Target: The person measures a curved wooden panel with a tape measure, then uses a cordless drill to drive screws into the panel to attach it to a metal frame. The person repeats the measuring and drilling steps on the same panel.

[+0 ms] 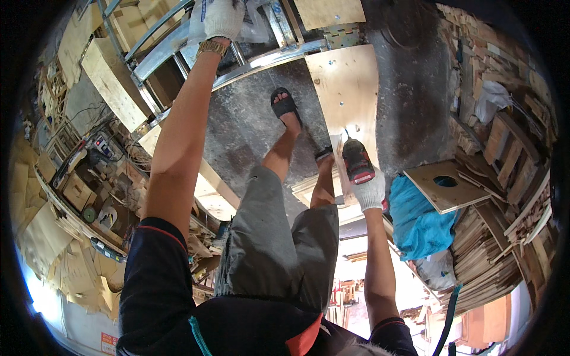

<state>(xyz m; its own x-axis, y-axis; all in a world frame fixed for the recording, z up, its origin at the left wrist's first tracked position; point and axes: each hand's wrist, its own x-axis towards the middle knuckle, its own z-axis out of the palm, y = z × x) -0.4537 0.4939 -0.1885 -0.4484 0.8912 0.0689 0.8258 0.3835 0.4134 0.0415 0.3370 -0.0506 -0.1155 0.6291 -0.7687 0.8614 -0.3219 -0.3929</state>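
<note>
My right hand [369, 193], in a white knit glove, is wrapped round the grip of a black-and-red cordless drill [357, 161]. The drill's bit points at a pale plywood panel [345, 77], close to a small dark spot on it. Several screw heads dot that panel. At the far left my gloved left hand [224, 19] reaches to a shiny metal frame [261, 61]. A clear plastic bag [256, 24] lies against this hand on both sides. The left fingers are mostly hidden, so their grip cannot be made out.
A metal hinge plate [343, 35] joins the panel to another plywood piece [329, 12]. On the right are a blue bag [418, 219], a board with a round hole [445, 181] and stacked wood strips [484, 261]. Cluttered shelving [89, 202] with cables stands at left. My sandalled feet are on the dark floor.
</note>
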